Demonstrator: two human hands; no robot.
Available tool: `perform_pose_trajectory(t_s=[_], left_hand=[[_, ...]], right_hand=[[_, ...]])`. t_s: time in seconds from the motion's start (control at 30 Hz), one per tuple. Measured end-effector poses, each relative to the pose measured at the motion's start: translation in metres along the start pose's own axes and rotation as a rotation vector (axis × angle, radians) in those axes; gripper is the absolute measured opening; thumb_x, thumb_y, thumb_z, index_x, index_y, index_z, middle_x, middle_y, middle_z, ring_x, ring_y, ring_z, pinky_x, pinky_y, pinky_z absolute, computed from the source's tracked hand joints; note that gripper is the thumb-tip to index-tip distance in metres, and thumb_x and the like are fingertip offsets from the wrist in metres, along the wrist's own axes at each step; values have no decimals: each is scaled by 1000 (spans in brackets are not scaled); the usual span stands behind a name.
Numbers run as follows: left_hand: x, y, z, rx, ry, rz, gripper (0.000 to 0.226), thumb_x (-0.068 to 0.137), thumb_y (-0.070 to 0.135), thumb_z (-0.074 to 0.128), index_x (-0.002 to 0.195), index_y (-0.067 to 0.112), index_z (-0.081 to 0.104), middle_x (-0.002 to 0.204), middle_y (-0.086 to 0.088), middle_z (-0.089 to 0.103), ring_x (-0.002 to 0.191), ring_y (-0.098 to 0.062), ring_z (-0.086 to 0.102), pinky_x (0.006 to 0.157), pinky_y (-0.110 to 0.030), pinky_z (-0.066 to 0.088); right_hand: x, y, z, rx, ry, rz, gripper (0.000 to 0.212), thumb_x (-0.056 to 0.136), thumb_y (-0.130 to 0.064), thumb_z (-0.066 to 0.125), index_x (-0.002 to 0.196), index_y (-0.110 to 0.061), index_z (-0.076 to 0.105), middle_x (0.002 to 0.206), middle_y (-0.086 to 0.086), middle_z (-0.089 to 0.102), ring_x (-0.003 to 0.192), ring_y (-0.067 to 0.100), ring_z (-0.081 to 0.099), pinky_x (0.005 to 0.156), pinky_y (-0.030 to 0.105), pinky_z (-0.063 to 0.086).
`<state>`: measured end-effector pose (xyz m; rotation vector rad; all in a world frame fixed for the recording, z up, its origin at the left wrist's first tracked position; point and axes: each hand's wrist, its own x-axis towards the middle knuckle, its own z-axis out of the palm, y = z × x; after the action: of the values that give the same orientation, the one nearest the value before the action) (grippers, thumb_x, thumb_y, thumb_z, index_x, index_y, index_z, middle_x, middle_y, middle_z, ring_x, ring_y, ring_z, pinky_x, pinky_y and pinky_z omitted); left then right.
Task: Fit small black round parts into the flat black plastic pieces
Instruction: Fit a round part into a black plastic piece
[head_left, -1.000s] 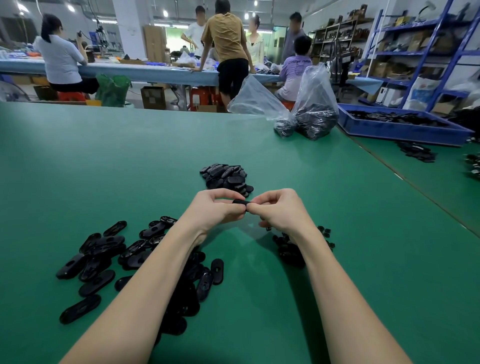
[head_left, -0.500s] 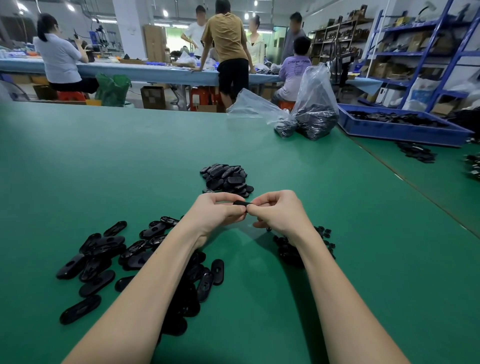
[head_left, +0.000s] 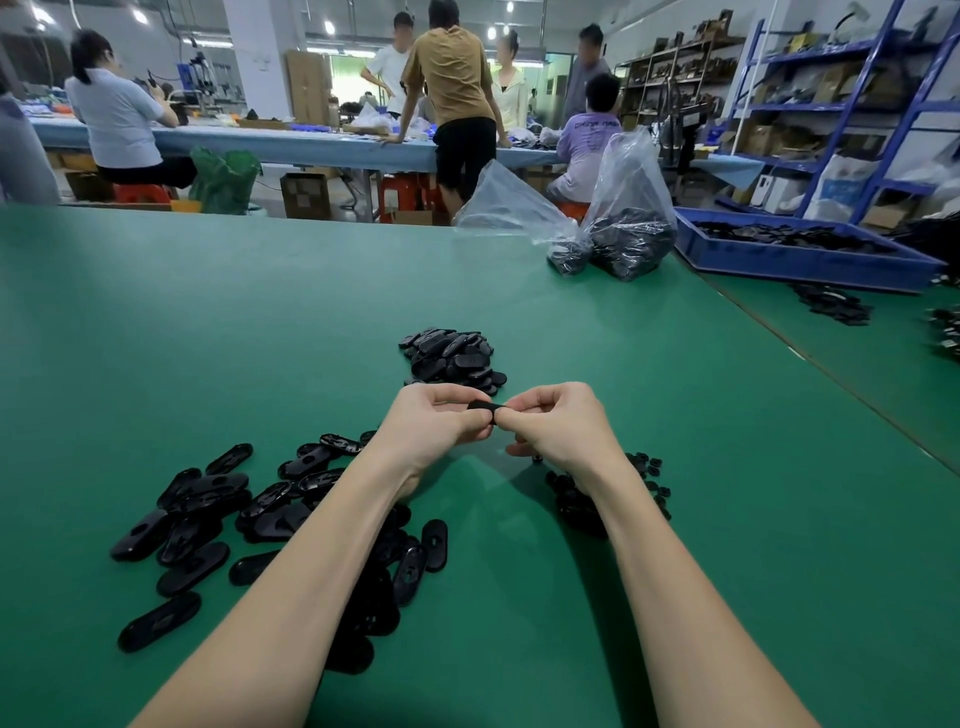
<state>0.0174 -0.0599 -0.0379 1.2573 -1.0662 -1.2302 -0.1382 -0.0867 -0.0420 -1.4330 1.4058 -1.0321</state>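
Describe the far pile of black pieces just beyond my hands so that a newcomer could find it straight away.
Start at the green table and find the left hand and right hand meeting at its middle. Just beyond the knuckles sits the far pile of flat black oval pieces. Unlike the near-left pieces, spread out loosely, it is one tight heap.

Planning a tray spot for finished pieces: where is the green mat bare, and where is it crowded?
Bare: the wide stretch of green mat left of the far pile, and the near-right area right of the small round parts. Crowded: the loose flat pieces at near left, running under the left forearm, and the bags at the far right.
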Motion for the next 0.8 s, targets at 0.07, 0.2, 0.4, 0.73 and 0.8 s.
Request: perform_pose_trajectory(t_s=[0.07, 0.2, 0.4, 0.73, 0.8], left_hand=[[1, -1, 1, 12, 13, 8, 16, 85, -11, 70, 89, 5, 71, 78, -9, 75, 67, -14, 72, 66, -18, 57], [2, -3, 2, 28, 31, 15, 16, 85, -10, 70, 88, 5, 71, 77, -9, 75, 66, -14, 71, 66, -18, 57], [2, -4, 3, 52, 27, 21, 13, 86, -7, 71, 94, 4, 71, 86, -13, 75, 70, -16, 72, 72, -20, 59], [-2, 9, -5, 65, -43, 146, 28, 81, -7, 76, 106, 5, 73, 94, -10, 78, 76, -8, 73, 69, -12, 52], [-1, 7, -5, 59, -31, 153, 28, 80, -7, 77, 105, 5, 74, 92, -8, 79, 76, -8, 73, 69, -12, 53]], right_hand=[[1, 1, 1, 14, 8, 2, 7, 72, -16, 83, 73, -14, 76, 56, -12, 68, 49, 10, 68, 72, 43, 65], [1, 3, 2, 41, 8, 16, 8, 72, -15, 83, 75, -11, 76, 57, -9, 68, 49, 8, 66, 69, 40, 65], [0, 3, -1, 122, -52, 41, 7, 79, -7, 80, 78, -5, 74, 61, -1, 63, 52, 8, 60, 60, 27, 60], [-6, -10, -18, 229, -88, 9, 4, 88, -11, 77, 90, -14, 75, 81, 5, 68, 57, 9, 63, 56, 21, 55], [-5, -12, -19, 125, -27, -29, 7, 89, -12, 75, 86, -19, 76, 81, 0, 70, 57, 7, 60, 52, 19, 52]])
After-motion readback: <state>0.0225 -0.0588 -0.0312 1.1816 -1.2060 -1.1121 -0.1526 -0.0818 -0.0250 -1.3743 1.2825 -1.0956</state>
